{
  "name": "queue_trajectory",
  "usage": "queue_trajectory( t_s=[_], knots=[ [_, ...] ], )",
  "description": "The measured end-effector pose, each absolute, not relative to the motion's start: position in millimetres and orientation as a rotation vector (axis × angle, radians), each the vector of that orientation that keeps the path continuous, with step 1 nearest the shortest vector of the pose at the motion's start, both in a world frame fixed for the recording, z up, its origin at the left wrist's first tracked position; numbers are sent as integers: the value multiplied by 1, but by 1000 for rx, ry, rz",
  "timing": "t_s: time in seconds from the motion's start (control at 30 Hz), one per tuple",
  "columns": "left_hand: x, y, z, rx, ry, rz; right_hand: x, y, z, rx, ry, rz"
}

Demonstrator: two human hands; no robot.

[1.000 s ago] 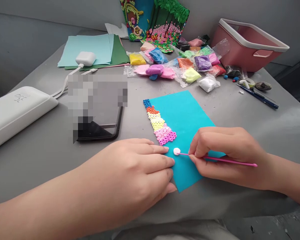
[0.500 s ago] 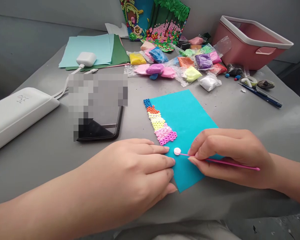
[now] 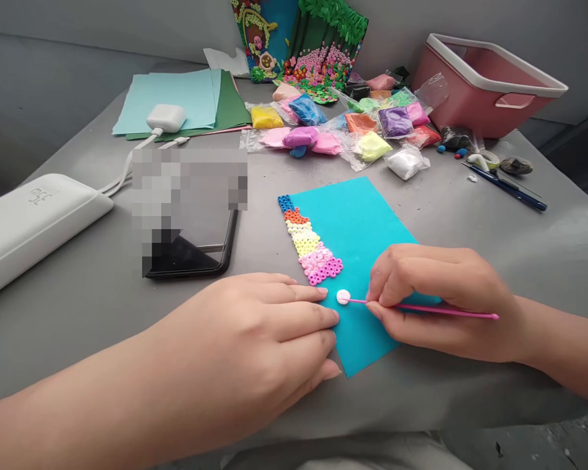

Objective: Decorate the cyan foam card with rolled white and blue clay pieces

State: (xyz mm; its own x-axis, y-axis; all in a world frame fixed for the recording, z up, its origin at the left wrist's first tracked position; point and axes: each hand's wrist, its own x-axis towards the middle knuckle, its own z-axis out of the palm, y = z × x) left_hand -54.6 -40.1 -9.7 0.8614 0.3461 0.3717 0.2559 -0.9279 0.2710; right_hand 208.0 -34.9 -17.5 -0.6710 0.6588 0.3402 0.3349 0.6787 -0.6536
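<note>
Right hand (image 3: 441, 303) pinches thin pink stick tool (image 3: 421, 310), tip on small white clay disc (image 3: 343, 297); press lightly. Left hand (image 3: 274, 339), flat, grips nothing, steadies turquoise card (image 3: 367, 222).

White power bank (image 3: 34, 225): small grey logo marks on top, not legible. No other text.

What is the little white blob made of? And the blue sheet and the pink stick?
The white blob looks like soft modelling clay: matte, smooth and pressed flat, like the clay lumps in bags farther back. The blue sheet seems to be foam or felt craft sheet: flat, matte, no shine, cleanly cut edges. The pink stick in the right hand is probably plastic: thin, straight, evenly coloured.
</note>
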Motion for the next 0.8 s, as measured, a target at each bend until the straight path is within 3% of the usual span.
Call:
queue_trajectory(
  t_s=[0.8],
  knots=[
    [-57, -41, -9, 2826, 496, 586, 207, -32, -20, -770, -2312, 765]
  ],
)
